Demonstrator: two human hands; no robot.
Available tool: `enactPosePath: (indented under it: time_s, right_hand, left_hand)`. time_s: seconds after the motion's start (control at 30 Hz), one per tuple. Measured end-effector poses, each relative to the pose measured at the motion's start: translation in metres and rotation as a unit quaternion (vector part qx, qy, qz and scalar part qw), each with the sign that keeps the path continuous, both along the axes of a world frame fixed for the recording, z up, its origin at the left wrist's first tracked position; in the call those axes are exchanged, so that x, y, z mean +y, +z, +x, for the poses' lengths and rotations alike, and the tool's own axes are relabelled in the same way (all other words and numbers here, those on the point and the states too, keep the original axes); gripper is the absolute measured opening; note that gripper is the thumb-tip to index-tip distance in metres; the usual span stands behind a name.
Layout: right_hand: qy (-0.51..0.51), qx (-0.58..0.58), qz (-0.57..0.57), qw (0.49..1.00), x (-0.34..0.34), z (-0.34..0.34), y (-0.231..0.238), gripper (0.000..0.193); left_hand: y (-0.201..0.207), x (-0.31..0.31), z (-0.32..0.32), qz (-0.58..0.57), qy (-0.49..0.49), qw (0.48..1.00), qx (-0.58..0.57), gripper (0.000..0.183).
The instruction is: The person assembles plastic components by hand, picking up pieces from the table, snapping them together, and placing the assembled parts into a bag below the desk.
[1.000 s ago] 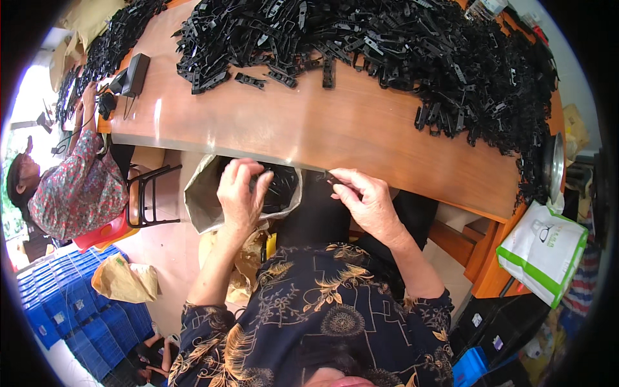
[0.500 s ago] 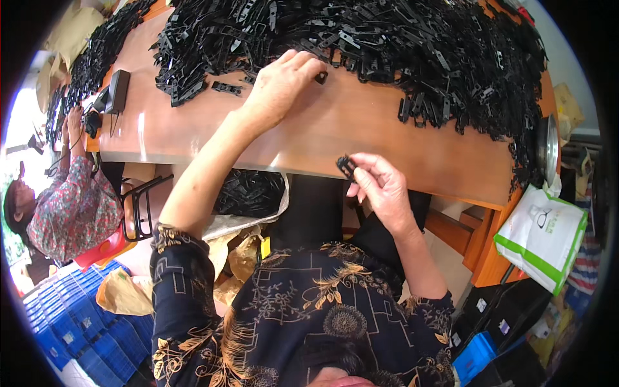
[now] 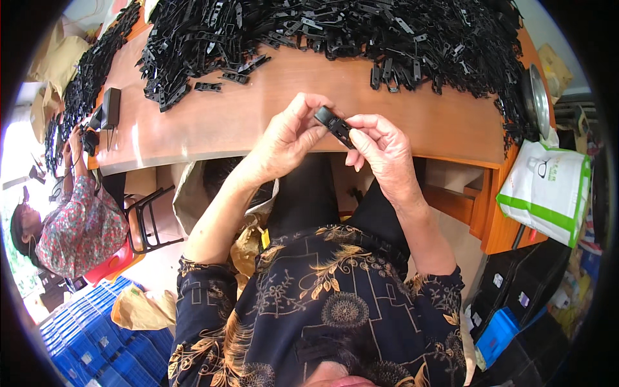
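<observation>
In front of my chest, over the table's near edge, both hands meet at small black plastic parts. My left hand (image 3: pixel 284 138) is closed, its thumb and fingertips pinching the smooth rounded end of a black plastic part (image 3: pixel 325 116). My right hand (image 3: pixel 385 153) pinches the lower end, where a slotted black plastic part (image 3: pixel 340 132) shows between the fingertips. The two parts touch and line up; whether they are joined I cannot tell. Beyond my hands lies a large heap of similar black plastic parts (image 3: pixel 438 58), with a few loose pieces (image 3: pixel 235 78) at its near edge.
A brown wooden table (image 3: pixel 219 122) spans the view. Below it sits a whitish sack (image 3: pixel 189 197) with black parts. At right are a metal dish (image 3: pixel 536 100) and a white-green bag (image 3: pixel 545 187); blue crates (image 3: pixel 97 342) stand lower left. Another person (image 3: pixel 80 232) works at far left.
My left hand has come back from the heap's edge with a black part and met the right hand. The right hand still holds its slotted part. The view has shifted slightly.
</observation>
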State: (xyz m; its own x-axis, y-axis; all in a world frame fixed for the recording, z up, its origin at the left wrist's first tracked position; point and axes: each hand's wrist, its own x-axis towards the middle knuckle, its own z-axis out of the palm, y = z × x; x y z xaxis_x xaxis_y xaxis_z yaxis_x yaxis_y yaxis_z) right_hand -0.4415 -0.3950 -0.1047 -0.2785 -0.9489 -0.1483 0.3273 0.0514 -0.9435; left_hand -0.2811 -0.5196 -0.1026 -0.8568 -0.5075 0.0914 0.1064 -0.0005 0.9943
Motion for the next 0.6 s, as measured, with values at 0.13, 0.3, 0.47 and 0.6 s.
enactPosePath:
  time_s: [0.13,0.3,0.47,0.6]
  right_hand:
    - [-0.002,0.031,0.001,1.000,0.008,0.002,-0.002,0.016]
    - [-0.001,0.072,0.018,0.997,0.014,-0.001,-0.005,0.016]
    - [-0.019,0.116,0.010,0.993,0.020,-0.004,-0.010,0.017]
    - [-0.033,0.180,-0.005,0.983,0.031,-0.011,-0.022,0.015]
  left_hand:
    - [0.004,0.020,-0.002,-0.011,0.047,0.998,-0.033,0.028]
    - [-0.005,0.035,-0.010,0.012,0.102,0.994,-0.035,0.029]
    - [0.007,0.051,-0.015,-0.145,0.103,0.974,-0.138,0.034]
    - [0.009,0.050,-0.013,-0.136,0.046,0.969,-0.202,0.035]
